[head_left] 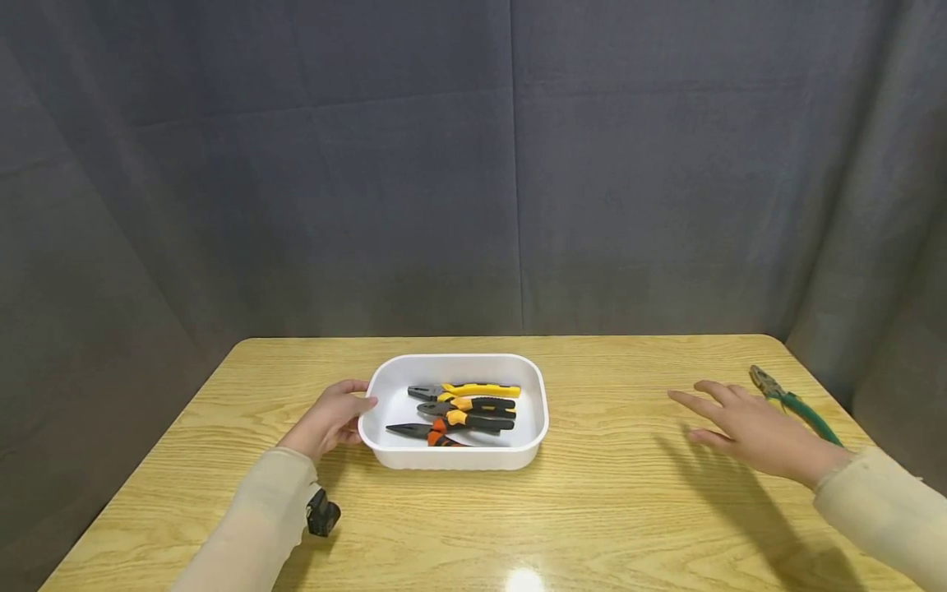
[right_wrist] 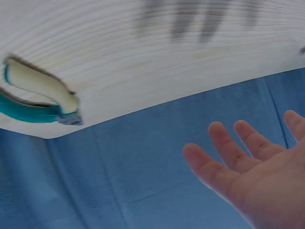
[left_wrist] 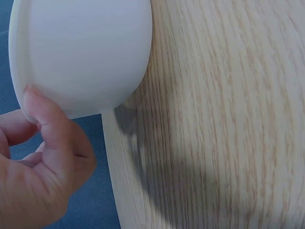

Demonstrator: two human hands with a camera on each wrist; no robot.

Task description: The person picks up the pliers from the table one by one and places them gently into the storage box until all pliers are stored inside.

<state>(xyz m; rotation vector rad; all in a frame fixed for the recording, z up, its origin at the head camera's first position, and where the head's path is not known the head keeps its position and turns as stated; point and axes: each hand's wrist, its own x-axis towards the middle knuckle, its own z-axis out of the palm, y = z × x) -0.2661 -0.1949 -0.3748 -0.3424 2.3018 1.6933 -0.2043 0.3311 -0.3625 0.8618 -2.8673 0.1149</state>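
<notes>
A white plastic tray (head_left: pixel 455 459) stands mid-table with several pliers in it. Yellow-handled pliers (head_left: pixel 484 390) lie at its back, black-and-yellow pliers (head_left: pixel 484 422) in the middle, and long-nose pliers (head_left: pixel 409 430) with orange and black handles in front, partly hidden by the front wall. My left hand (head_left: pixel 329 418) grips the tray's left end, its thumb on the rim. Over the table's right side, my right hand (head_left: pixel 762 432) is spread and holds nothing. Just beyond it lie green-handled pliers (head_left: pixel 808 415), partly hidden by the hand and wrist.
The wooden table (head_left: pixel 607 510) has rounded far corners. Dark grey curtains (head_left: pixel 414 181) hang behind it and at both sides. A small black device (head_left: pixel 322 514) sits at the left wrist. In the right wrist view, a teal-and-cream curved tool part (right_wrist: pixel 38 102) appears near the table edge.
</notes>
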